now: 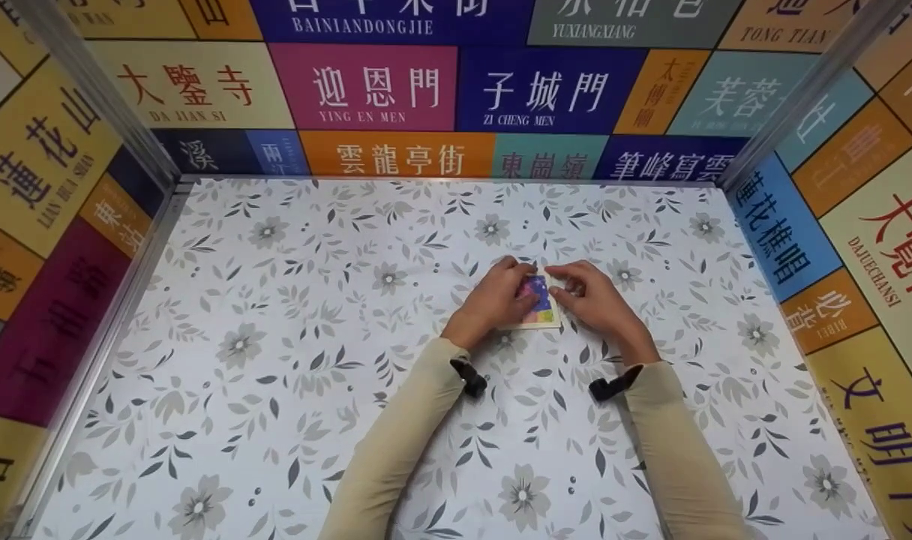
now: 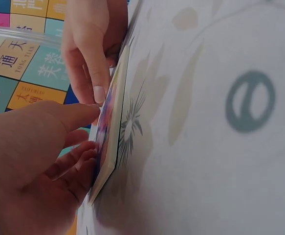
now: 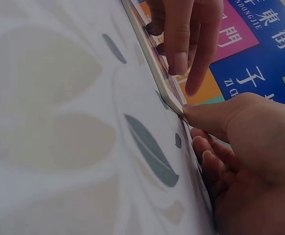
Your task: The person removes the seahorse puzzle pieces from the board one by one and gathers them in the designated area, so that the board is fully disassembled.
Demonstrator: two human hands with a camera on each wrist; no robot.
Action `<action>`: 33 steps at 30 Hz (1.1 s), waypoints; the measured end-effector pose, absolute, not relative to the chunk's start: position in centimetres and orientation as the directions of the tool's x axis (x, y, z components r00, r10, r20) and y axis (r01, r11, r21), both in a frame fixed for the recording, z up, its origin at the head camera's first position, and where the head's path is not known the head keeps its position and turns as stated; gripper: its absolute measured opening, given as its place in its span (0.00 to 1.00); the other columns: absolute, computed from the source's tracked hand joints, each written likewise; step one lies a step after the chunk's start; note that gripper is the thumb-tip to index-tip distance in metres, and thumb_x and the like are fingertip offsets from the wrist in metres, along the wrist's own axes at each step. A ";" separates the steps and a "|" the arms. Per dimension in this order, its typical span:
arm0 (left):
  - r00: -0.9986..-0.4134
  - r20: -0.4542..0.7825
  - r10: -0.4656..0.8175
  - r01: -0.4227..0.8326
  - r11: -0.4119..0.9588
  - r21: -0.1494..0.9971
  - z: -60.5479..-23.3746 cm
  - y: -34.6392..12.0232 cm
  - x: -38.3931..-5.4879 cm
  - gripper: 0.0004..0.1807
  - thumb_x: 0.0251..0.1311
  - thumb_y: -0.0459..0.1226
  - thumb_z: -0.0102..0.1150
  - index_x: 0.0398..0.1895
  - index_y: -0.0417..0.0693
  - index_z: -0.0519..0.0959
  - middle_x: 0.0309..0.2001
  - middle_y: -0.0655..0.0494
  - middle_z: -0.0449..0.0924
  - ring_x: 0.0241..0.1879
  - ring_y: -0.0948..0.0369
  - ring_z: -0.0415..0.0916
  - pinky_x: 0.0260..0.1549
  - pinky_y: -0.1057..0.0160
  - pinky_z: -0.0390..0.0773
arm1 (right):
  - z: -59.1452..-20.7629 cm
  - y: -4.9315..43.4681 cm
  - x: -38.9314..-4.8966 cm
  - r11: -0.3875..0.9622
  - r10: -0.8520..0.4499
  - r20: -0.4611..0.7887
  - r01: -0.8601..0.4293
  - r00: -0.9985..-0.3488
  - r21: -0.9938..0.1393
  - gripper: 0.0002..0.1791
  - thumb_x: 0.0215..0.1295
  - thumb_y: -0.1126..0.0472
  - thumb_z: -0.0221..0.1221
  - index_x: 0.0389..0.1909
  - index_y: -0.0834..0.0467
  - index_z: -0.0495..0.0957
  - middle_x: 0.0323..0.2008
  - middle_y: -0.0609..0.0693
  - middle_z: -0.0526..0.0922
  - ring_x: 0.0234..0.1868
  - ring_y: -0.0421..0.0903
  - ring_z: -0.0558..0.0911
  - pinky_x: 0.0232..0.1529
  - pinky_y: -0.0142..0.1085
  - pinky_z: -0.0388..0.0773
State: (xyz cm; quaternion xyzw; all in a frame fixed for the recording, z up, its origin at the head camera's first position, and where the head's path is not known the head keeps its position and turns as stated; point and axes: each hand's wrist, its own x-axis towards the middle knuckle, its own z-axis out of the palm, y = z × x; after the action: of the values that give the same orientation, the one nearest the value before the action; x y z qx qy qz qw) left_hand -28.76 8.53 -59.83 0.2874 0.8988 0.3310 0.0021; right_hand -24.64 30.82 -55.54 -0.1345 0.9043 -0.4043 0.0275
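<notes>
A thin square board (image 1: 542, 306) lies flat on the tablecloth, its face printed in purple, blue, yellow and pink inside a cream border. My left hand (image 1: 497, 294) rests over its left part, thumb lying across the picture. In the right wrist view, fingertips of that left hand (image 3: 193, 39) touch the printed face. At the board's right side is my right hand (image 1: 595, 296). Its thumb meets the cream corner of the board (image 3: 157, 73), while the other fingers bend loosely beside it. Seen from the left wrist, both thumbs come close together over the board (image 2: 110, 132).
A white tablecloth (image 1: 238, 405) with grey flowers and leaves covers the table. Panels with coloured blocks of Chinese lettering (image 1: 362, 90) stand along the back and both sides, joined by metal corner posts (image 1: 786, 97). A dark wrist camera (image 1: 610, 386) sits on each sleeve.
</notes>
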 end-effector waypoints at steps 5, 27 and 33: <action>-0.856 0.179 0.485 0.479 0.613 0.628 -58.8 8.5 -28.1 0.26 0.69 0.47 0.67 0.69 0.51 0.81 0.57 0.48 0.78 0.54 0.54 0.78 0.61 0.54 0.80 | -55.5 30.7 -24.7 0.620 -0.263 0.055 -0.212 -0.963 -0.755 0.22 0.77 0.62 0.66 0.69 0.56 0.82 0.53 0.60 0.82 0.43 0.49 0.77 0.45 0.34 0.73; -0.859 0.133 0.495 0.472 0.665 0.579 -56.0 8.5 -27.1 0.22 0.68 0.47 0.71 0.63 0.54 0.85 0.53 0.50 0.80 0.51 0.56 0.78 0.55 0.55 0.82 | -55.4 30.4 -25.0 0.537 -0.184 0.023 -0.120 -0.983 -0.835 0.21 0.71 0.66 0.69 0.64 0.60 0.85 0.52 0.62 0.90 0.53 0.56 0.87 0.49 0.21 0.77; -0.846 0.110 0.521 0.479 0.655 0.585 -55.2 8.5 -26.9 0.21 0.71 0.46 0.69 0.63 0.51 0.85 0.54 0.48 0.81 0.52 0.53 0.79 0.57 0.54 0.81 | -55.3 30.4 -25.0 0.556 -0.187 0.025 -0.126 -0.982 -0.822 0.21 0.72 0.65 0.68 0.64 0.59 0.85 0.49 0.60 0.92 0.52 0.54 0.88 0.49 0.21 0.77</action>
State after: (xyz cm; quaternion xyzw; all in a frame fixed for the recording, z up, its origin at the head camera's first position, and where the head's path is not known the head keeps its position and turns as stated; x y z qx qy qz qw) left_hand -26.92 8.47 -55.22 0.2751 0.9090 0.3114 0.0337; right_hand -24.99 30.37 -55.29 -0.0888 0.8814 -0.4629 0.0325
